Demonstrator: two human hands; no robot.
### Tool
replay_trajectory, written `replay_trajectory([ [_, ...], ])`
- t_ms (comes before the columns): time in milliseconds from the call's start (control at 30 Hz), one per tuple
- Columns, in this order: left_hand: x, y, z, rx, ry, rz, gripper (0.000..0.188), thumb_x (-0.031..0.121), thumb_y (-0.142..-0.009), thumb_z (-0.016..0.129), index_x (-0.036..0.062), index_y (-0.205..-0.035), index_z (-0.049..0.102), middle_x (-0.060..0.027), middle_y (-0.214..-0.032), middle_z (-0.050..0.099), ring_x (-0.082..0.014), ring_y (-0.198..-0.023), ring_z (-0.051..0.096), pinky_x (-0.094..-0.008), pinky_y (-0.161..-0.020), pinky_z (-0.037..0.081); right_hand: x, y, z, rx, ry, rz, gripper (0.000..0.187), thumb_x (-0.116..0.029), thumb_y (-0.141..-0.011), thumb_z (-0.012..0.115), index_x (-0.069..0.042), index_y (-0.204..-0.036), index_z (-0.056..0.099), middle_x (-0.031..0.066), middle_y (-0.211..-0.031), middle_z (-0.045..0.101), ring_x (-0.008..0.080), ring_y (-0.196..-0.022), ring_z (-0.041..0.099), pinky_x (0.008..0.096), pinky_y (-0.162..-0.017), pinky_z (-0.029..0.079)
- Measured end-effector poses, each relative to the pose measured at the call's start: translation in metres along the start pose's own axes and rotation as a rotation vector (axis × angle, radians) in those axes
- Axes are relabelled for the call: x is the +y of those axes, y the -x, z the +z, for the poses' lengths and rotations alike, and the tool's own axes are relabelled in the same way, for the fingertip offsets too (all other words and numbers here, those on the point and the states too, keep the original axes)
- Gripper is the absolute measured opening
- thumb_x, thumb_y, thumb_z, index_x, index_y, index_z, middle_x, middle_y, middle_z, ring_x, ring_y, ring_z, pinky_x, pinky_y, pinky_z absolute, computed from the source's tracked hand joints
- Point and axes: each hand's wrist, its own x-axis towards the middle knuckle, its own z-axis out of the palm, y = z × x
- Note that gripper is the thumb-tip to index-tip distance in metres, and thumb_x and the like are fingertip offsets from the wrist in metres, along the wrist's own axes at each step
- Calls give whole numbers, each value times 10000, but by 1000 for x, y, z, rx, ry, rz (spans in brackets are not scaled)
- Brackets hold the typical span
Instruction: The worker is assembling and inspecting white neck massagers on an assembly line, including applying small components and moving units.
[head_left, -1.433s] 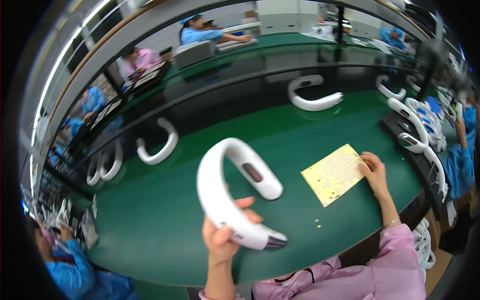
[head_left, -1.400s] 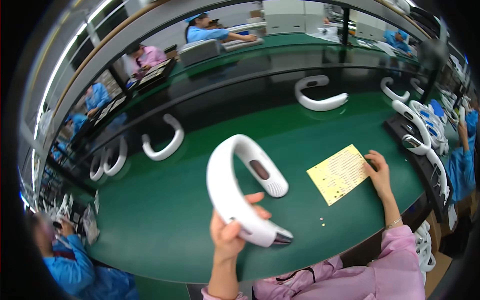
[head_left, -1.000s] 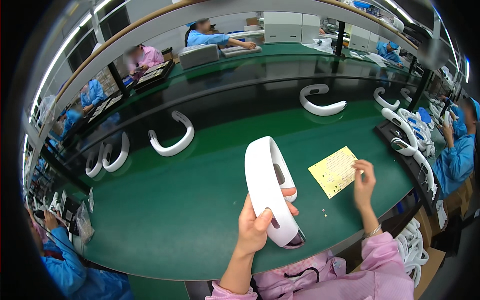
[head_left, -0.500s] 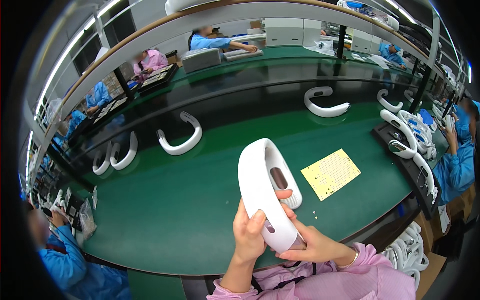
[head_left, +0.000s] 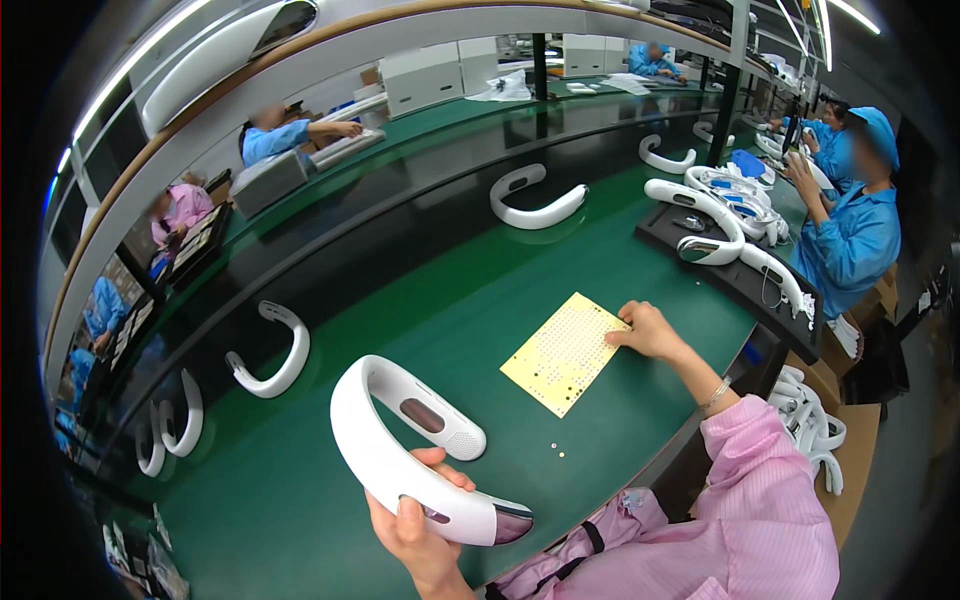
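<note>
Left fingers wrapped firmly round white neckband, held over green table | right fingers bent, at edge of yellow sheet; cannot tell any grip | many dots left there, 2 loose bits nearby; work seems unfinished

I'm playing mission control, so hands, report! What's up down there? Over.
Left hand holding white curved band. Right hand at edge of yellow sheet, pinch unclear. Two tiny dots on green table near sheet; nothing seen blocking either hand.
</note>
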Motion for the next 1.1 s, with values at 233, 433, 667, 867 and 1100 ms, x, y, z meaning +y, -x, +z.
replay_trajectory([
  [233,-4,5,-2,-46,-23,-29,577,300,-806,531,-120,-1135,312,-279,-977,543,-270,-663,614,-373,-563,537,0,-7,15,-34,-38,203,419,-242,-706,731,11,-998,569,160,-973,603,313,-951,533,383,-838,412],
  [433,-5,2,-3,-49,41,-36,680,303,-783,558,-85,-1260,268,-227,-975,543,-230,-649,589,-339,-546,511,-18,5,18,180,-551,17,228,-42,-785,625,9,-977,514,143,-868,640,199,-818,611,303,-714,463],
  [667,0,1,1,20,-25,-82,731,290,-760,574,-60,-1317,253,-185,-953,540,-201,-646,574,-309,-526,483,-18,6,21,111,-869,-37,227,12,-818,576,-7,-997,437,100,-829,641,101,-744,588,234,-658,454],
  [867,0,0,5,56,-34,-54,707,277,-766,565,-55,-1313,265,-173,-952,541,-194,-641,566,-296,-518,468,-26,12,18,138,-962,-36,182,32,-827,555,-30,-898,400,106,-797,623,90,-714,576,214,-620,446],
  [1100,1,0,9,65,-41,-72,670,291,-760,566,-67,-1256,293,-198,-956,552,-209,-635,578,-311,-527,484,-22,13,18,136,-1034,-25,215,36,-828,549,-45,-904,365,106,-820,618,105,-710,595,217,-588,463],
])
